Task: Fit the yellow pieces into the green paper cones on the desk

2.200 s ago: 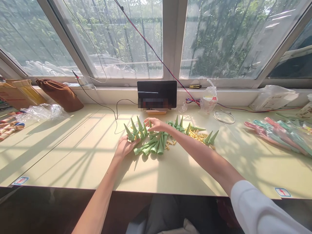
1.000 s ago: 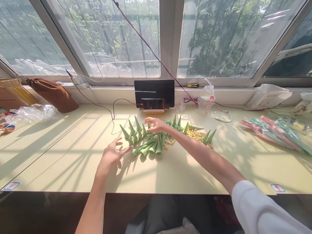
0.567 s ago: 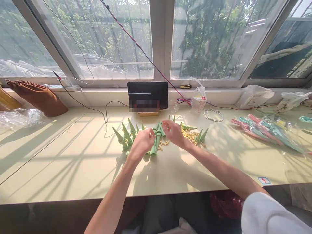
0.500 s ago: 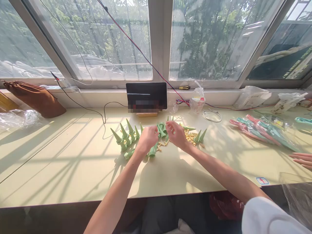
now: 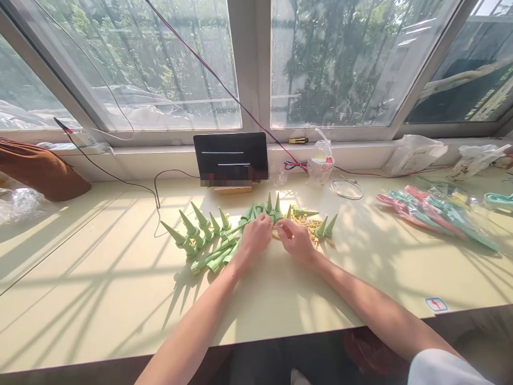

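Observation:
My left hand (image 5: pixel 257 235) is closed, fingers curled, over the middle of a cluster of green plastic pieces. Close by on its right, my right hand (image 5: pixel 295 240) has thumb and forefinger pinched together. What either hand holds is too small or hidden to make out. Left of them stand several upright green cone-shaped spikes (image 5: pixel 199 215) with round collars. In front of those, green tubular pieces (image 5: pixel 216 260) lie on their sides. Small yellow pegs (image 5: pixel 310 224) are heaped around my right hand, and two green spikes (image 5: pixel 325 226) stand at the heap's right end.
A dark tablet (image 5: pixel 230 158) leans at the back of the table (image 5: pixel 120 299). Behind it are windows. A brown bag (image 5: pixel 44 168) lies at the far left. Bagged pink and teal items (image 5: pixel 436 211), a coiled white cable (image 5: pixel 347 189) and a plastic-wrapped cup (image 5: pixel 320 160) are to the right.
My left hand has moved right, nearer my right hand, and the green tubular pieces beside it show more. The view has shifted a little. A person's fingers at the right edge are gone from view.

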Demonstrator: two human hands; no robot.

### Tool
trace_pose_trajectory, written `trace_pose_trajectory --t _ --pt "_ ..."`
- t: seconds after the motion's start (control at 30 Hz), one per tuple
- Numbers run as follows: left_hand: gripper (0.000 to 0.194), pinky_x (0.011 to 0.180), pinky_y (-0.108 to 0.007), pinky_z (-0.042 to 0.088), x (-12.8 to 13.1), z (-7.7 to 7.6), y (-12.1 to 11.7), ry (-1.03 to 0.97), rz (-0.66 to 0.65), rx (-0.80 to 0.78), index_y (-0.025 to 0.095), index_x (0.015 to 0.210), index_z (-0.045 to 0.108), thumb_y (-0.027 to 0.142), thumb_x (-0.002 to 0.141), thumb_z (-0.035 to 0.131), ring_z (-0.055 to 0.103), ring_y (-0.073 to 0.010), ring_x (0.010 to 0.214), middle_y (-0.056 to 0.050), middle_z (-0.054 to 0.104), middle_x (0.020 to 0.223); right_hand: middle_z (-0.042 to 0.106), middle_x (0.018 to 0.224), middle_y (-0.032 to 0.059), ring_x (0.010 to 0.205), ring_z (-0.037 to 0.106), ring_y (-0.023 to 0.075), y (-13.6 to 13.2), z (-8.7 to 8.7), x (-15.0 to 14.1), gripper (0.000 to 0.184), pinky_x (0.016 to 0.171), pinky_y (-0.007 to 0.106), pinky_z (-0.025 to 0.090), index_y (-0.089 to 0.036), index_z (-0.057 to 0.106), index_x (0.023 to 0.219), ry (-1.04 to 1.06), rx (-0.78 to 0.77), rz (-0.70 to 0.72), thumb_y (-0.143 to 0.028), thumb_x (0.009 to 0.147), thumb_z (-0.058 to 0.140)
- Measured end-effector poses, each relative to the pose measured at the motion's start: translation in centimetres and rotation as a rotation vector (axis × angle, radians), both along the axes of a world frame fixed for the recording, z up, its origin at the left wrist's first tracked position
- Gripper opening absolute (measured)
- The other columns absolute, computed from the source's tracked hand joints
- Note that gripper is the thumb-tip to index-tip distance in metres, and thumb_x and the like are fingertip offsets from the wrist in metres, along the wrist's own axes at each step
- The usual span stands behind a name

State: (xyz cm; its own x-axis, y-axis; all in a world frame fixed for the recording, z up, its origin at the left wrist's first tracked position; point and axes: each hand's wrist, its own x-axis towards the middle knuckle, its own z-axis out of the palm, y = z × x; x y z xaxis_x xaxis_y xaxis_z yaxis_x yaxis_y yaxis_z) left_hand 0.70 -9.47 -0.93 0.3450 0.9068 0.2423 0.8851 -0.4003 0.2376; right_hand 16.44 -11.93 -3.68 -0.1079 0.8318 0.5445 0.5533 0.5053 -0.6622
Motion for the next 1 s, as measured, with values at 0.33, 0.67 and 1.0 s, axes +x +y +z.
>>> trace_pose_trajectory --t 0.33,0.67,1.0 --pt "0.027 0.059 -0.027 0.037 0.1 0.7 -0.7 0.023 0.01 0.013 0.018 0.091 0.061 0.026 0.099 0.037 0.06 -0.0176 0.071 -0.009 0.059 0.092 0.056 0.061 -0.0011 0.054 0.053 0.0157 -0.2 0.5 -0.2 0.02 0.06 0.028 0.046 -0.022 0.063 0.092 0.044 -0.071 -0.006 -0.032 0.093 0.047" --pt "0.021 0.064 -0.029 0.04 1.8 0.4 -2.2 0.027 0.098 -0.094 0.017 0.094 0.06 0.019 0.097 0.04 0.066 -0.022 0.079 -0.012 0.064 0.094 0.065 0.078 0.0016 0.053 0.055 0.0129 -0.1 0.8 0.2 0.018 0.059 0.027 0.046 -0.02 0.06 0.099 0.136 0.006 -0.217 -0.031 0.093 0.048" --pt "0.022 0.065 -0.03 0.041 1.9 0.3 -2.3 0.049 0.127 -0.129 0.017 0.098 0.058 0.011 0.092 0.038 0.067 -0.0232 0.081 -0.012 0.066 0.094 0.069 0.086 0.0047 0.067 0.061 0.0171 0.4 0.2 0.8 0.016 0.067 0.029 0.045 -0.019 0.061 0.097 -0.055 -0.048 -0.198 -0.026 0.092 0.048"
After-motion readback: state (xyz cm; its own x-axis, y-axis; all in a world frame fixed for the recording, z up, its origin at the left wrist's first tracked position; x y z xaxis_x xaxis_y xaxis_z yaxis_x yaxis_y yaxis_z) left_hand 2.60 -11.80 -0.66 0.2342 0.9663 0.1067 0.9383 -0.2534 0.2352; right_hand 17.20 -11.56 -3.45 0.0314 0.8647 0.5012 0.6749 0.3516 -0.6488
